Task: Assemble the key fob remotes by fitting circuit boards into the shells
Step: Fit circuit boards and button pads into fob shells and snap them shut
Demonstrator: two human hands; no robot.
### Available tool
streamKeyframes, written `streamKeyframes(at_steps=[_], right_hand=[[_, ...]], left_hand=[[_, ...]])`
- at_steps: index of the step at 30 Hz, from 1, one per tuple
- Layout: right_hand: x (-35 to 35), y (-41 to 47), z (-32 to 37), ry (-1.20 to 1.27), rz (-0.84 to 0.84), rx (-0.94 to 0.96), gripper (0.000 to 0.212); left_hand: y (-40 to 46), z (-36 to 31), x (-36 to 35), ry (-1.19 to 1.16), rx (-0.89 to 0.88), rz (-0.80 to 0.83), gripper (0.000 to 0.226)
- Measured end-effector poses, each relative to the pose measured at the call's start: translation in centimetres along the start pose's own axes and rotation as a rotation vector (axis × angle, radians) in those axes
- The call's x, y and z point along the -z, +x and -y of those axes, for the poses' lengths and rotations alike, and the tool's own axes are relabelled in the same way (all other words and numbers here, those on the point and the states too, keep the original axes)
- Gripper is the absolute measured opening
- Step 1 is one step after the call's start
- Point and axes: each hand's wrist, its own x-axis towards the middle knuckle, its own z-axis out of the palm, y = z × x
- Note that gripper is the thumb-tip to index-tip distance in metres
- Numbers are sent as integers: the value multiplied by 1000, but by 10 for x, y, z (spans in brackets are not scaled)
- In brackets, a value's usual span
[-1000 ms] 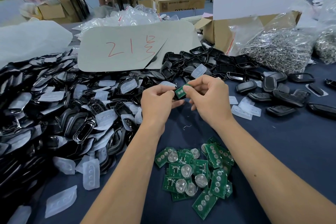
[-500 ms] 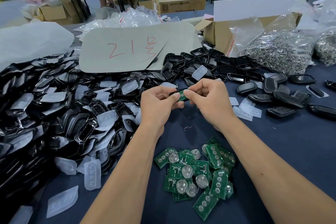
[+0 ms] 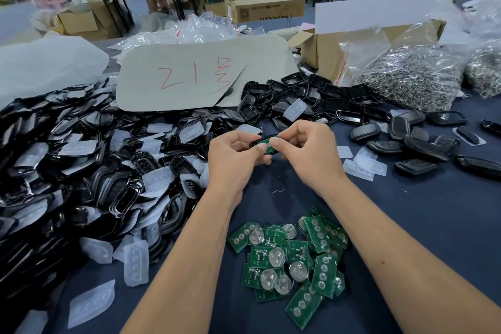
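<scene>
Above the dark blue table, my left hand and my right hand meet around one black key fob shell. A green circuit board lies flat in it, pinched under both thumbs. Most of the shell is hidden by my fingers. Near me, between my forearms, lies a pile of green circuit boards with round battery clips. A large heap of black shells mixed with translucent rubber button pads fills the left side.
Closed black fobs and loose button pads lie at the right. Behind are more shell halves, a grey card marked in red, a cardboard box and bags of metal rings.
The green board was tilted up between my fingertips; it now lies lower and flat in the black shell, with both thumbs on top. My hands have drawn slightly closer together.
</scene>
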Motion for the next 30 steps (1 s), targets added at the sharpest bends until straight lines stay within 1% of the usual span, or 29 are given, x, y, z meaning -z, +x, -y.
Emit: streamKeyframes(at_steps=[3, 6, 9, 11, 13, 15, 18, 20, 23, 25, 27, 30], right_hand=[[-1, 0, 0, -50, -21, 12, 20], [-2, 0, 0, -76, -63, 16, 30], [-1, 0, -2, -118, -67, -1, 37], [0, 1, -2, -131, -80, 2, 38], [1, 1, -3, -123, -88, 10, 34], [3, 2, -4, -76, -45, -6, 25], [7, 4, -3, 180, 90, -103, 10], [7, 4, -1, 323, 106, -145, 11], [4, 3, 6, 455, 105, -174, 11], [-1, 5, 11, 500, 82, -163, 12], [-9, 8, 21, 484, 51, -122, 12], [-31, 14, 40, 427, 81, -67, 11]], left_hand=[[0, -1, -1, 29, 1, -6, 12], [0, -2, -2, 29, -4, -15, 13], [0, -2, -1, 17, -3, -16, 13], [0, -3, 0, 13, 3, -9, 14], [1, -3, 1, 9, 8, 1, 14], [1, -5, 2, 1, 11, 9, 14], [3, -8, 4, -39, 15, -11, 18], [4, -12, 6, -42, 8, -6, 18], [4, -19, 9, -44, -14, 12, 17], [5, -25, 13, -51, -30, 16, 17], [7, -33, 21, -33, -66, 8, 15], [12, -47, 42, 8, -119, -64, 14]])
